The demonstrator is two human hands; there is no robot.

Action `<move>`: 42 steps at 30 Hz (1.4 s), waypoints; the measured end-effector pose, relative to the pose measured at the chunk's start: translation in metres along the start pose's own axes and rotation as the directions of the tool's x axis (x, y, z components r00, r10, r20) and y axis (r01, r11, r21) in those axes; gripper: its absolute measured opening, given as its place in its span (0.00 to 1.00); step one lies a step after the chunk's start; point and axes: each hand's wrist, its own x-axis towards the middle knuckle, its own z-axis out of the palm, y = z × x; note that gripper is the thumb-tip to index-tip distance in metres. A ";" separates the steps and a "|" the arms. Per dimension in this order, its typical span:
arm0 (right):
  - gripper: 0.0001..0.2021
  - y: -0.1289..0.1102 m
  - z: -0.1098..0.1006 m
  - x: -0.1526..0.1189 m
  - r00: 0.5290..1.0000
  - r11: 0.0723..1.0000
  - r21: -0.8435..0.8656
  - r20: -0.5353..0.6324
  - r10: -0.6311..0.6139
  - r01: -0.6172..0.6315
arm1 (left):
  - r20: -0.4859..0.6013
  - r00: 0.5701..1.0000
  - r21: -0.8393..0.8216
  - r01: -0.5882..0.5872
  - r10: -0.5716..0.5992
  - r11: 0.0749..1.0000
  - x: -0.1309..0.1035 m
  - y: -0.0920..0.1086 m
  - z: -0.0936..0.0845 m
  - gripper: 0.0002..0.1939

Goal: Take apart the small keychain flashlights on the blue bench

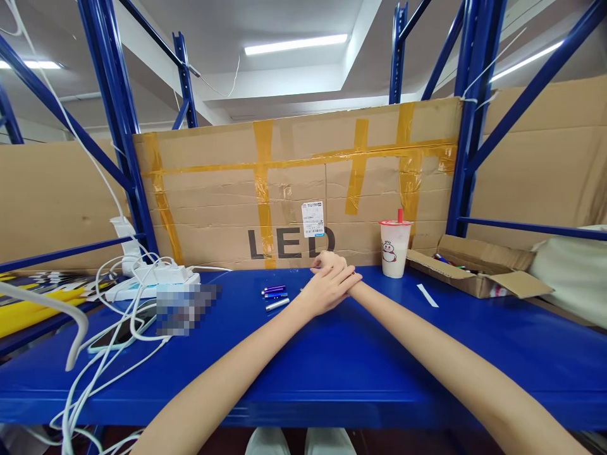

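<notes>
Left hand (326, 289) laid over right hand (332, 262), grip hidden, cannot tell; just left on blue table (332, 366), three small tubes (275, 296): purple, blue, silver, lying parallel.

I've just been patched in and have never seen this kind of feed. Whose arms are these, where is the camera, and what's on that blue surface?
This is a single view from a camera worn on a person's head, looking forward and down. The two bare arms are that person's own. The left hand lies over the right hand, so whether either holds anything is hidden. Just left of them on the blue shelf lie three small cylinders. Further left are a power strip with white cables and a phone. To the right stand a sealed drink cup and an open cardboard box.
</notes>
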 end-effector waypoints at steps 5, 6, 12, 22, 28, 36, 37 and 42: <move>0.08 0.022 -0.012 -0.015 0.973 0.960 0.161 0.021 0.231 -0.231 | 0.061 0.945 -0.299 0.324 -0.321 0.897 -0.027 -0.035 -0.020 0.30; 0.08 0.024 -0.014 -0.017 0.966 0.943 0.212 0.022 0.257 -0.256 | 0.184 0.900 -0.345 0.436 -0.396 0.831 -0.033 -0.044 -0.025 0.26; 0.15 0.015 -0.011 -0.029 0.939 0.800 0.498 0.109 0.326 -0.335 | 0.673 0.533 -0.134 0.770 -0.513 0.624 -0.056 -0.073 -0.039 0.23; 0.10 -0.004 -0.017 -0.050 0.985 0.824 0.539 0.112 0.134 -0.173 | 0.708 0.525 -0.282 0.824 -0.472 0.492 -0.061 -0.059 -0.022 0.10; 0.10 -0.007 -0.017 -0.053 0.994 0.853 0.511 0.088 0.072 -0.107 | 0.593 0.694 -0.601 0.719 -0.408 0.349 -0.054 -0.046 -0.010 0.13; 0.05 -0.007 -0.015 -0.057 0.977 0.852 0.480 0.148 0.153 -0.206 | 0.417 0.790 -0.709 0.592 -0.449 0.384 -0.053 -0.034 -0.006 0.17; 0.04 -0.006 -0.013 -0.058 0.968 0.836 0.490 0.160 0.193 -0.247 | 0.361 0.819 -0.716 0.550 -0.447 0.429 -0.050 -0.030 -0.005 0.15; 0.07 0.000 0.010 -0.058 0.877 0.641 0.614 0.207 0.434 -0.462 | 0.271 0.932 -0.706 0.363 -0.241 0.609 -0.036 0.000 -0.003 0.08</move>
